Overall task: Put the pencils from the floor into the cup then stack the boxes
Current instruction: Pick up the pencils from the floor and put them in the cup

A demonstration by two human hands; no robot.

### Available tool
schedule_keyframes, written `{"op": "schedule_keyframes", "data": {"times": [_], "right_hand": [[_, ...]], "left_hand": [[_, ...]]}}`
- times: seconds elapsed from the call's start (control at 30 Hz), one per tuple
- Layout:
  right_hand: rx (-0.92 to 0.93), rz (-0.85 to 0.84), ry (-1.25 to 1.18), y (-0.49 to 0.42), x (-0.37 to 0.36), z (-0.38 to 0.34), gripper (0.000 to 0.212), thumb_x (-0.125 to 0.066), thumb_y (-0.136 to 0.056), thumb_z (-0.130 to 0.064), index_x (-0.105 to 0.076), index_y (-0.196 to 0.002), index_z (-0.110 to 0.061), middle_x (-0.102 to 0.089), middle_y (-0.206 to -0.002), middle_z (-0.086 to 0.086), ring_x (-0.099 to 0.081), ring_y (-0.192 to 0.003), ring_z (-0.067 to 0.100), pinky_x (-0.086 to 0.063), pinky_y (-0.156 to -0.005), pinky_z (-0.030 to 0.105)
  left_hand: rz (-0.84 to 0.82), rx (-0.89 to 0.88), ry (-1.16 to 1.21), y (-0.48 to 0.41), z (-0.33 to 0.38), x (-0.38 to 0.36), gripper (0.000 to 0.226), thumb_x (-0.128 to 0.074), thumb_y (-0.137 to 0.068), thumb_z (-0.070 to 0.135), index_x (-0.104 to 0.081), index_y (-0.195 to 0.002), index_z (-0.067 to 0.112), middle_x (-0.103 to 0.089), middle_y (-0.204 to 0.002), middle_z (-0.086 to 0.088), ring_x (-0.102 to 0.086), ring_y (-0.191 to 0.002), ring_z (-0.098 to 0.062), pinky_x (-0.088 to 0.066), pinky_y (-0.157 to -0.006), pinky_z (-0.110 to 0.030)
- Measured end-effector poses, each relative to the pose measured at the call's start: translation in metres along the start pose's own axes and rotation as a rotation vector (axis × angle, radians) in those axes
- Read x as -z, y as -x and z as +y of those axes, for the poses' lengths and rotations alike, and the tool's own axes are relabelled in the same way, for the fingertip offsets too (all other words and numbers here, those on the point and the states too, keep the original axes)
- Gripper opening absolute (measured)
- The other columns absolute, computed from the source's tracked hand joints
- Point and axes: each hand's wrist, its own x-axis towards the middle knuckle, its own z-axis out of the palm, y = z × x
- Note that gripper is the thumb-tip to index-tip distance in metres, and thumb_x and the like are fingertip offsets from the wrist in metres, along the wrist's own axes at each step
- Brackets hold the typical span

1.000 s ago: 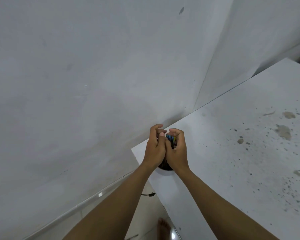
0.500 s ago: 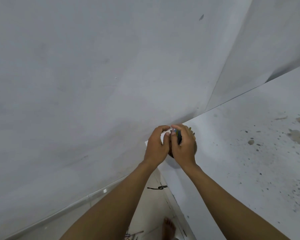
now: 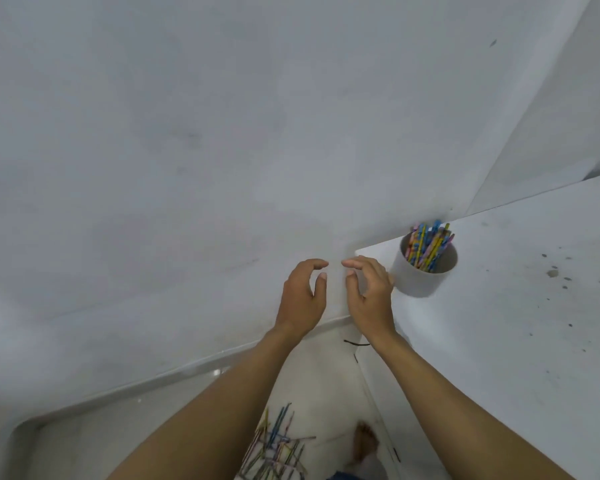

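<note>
left hand [image 3: 302, 296] and right hand [image 3: 369, 297] both empty, fingers loosely curved, gripping nothing. palms face each other with a small gap, held in front of wall [image 3: 187, 133] just off the table corner. cup [image 3: 421, 278] white, upright on corner of table [image 3: 516, 341], close to wall. right hand just beside cup's left side, can't tell if touching. bunch of pencils [image 3: 428, 245] stands in cup, ends sticking out over rim. loose pencils [image 3: 274, 448] in scattered pile on floor [image 3: 84, 452] below, between the forearms, near a bare foot [image 3: 365, 445]. thin black cord [image 3: 355, 342] on floor by table edge. table top has dark specks.
</note>
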Motion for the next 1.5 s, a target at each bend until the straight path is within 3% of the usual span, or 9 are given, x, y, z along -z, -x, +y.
{"op": "schedule_keyframes", "data": {"times": [0.07,0.23,0.37,0.63,0.87,1.1,1.33,1.5], "right_hand": [[0.005,-0.033,-0.002,0.032,-0.015,-0.017,0.02,-0.052,-0.092,-0.008,-0.067,-0.102,-0.017,-0.065,-0.107,-0.008,-0.057,-0.108,0.012,-0.025,-0.102,0.016],[-0.002,-0.111,-0.003,0.115,-0.042,-0.053,0.019,-0.051,-0.093,-0.011,-0.067,-0.099,-0.019,-0.062,-0.103,-0.012,-0.058,-0.104,0.011,-0.025,-0.102,0.019],[0.026,-0.202,0.02,0.162,-0.049,-0.077,0.019,-0.053,-0.093,-0.009,-0.068,-0.097,-0.02,-0.061,-0.101,-0.015,-0.058,-0.102,0.01,-0.033,-0.097,0.035],[0.066,-0.317,0.039,0.19,-0.039,-0.086,0.021,-0.054,-0.092,-0.008,-0.067,-0.097,-0.023,-0.061,-0.101,-0.015,-0.056,-0.103,0.008,-0.034,-0.097,0.036],[0.001,-0.56,0.061,0.205,-0.009,-0.045,0.021,-0.054,-0.092,-0.014,-0.064,-0.106,-0.026,-0.055,-0.105,-0.017,-0.051,-0.108,0.008,-0.033,-0.101,0.035],[-0.054,-0.629,0.106,0.232,-0.006,0.024,0.021,-0.054,-0.092,-0.017,-0.063,-0.107,-0.03,-0.058,-0.11,-0.014,-0.052,-0.109,0.009,-0.027,-0.095,0.027],[-0.128,-0.614,0.177,0.259,-0.055,0.074,0.022,-0.054,-0.093,-0.016,-0.064,-0.11,-0.025,-0.059,-0.113,-0.007,-0.052,-0.11,0.014,-0.025,-0.092,0.025],[-0.214,-0.606,0.203,0.296,-0.115,0.106,0.023,-0.053,-0.094,-0.015,-0.063,-0.113,-0.022,-0.058,-0.117,-0.004,-0.052,-0.113,0.014,-0.023,-0.093,0.023]], "left_hand": [[0.018,0.008,0.0,0.029,-0.012,0.023,0.024,-0.047,-0.097,0.02,-0.057,-0.119,0.018,-0.061,-0.118,0.009,-0.053,-0.111,-0.003,-0.041,-0.097,-0.019],[-0.006,0.054,0.004,0.107,-0.042,0.069,0.023,-0.047,-0.098,0.019,-0.058,-0.118,0.015,-0.061,-0.117,0.006,-0.053,-0.109,-0.005,-0.042,-0.097,-0.021],[0.021,0.083,0.014,0.156,-0.053,0.094,0.022,-0.048,-0.097,0.019,-0.059,-0.115,0.015,-0.062,-0.114,0.005,-0.055,-0.108,-0.008,-0.042,-0.095,-0.021],[0.08,0.155,-0.003,0.208,-0.054,0.102,0.02,-0.048,-0.097,0.019,-0.06,-0.112,0.018,-0.062,-0.109,0.008,-0.054,-0.105,-0.005,-0.04,-0.091,-0.015],[0.069,0.303,-0.103,0.241,-0.046,0.07,0.019,-0.049,-0.097,0.018,-0.062,-0.111,0.016,-0.064,-0.11,0.003,-0.053,-0.103,-0.006,-0.037,-0.088,-0.015],[0.013,0.331,-0.184,0.257,-0.064,0.019,0.021,-0.049,-0.097,0.017,-0.063,-0.112,0.012,-0.065,-0.111,-0.001,-0.057,-0.106,-0.015,-0.046,-0.096,-0.033],[-0.177,0.265,-0.259,0.263,-0.139,-0.006,0.021,-0.051,-0.095,0.014,-0.064,-0.111,0.009,-0.065,-0.112,-0.008,-0.058,-0.106,-0.026,-0.043,-0.096,-0.039],[-0.245,0.278,-0.239,0.272,-0.216,-0.009,0.021,-0.05,-0.096,0.016,-0.062,-0.113,0.013,-0.064,-0.113,-0.005,-0.055,-0.107,-0.024,-0.041,-0.098,-0.043]]}}
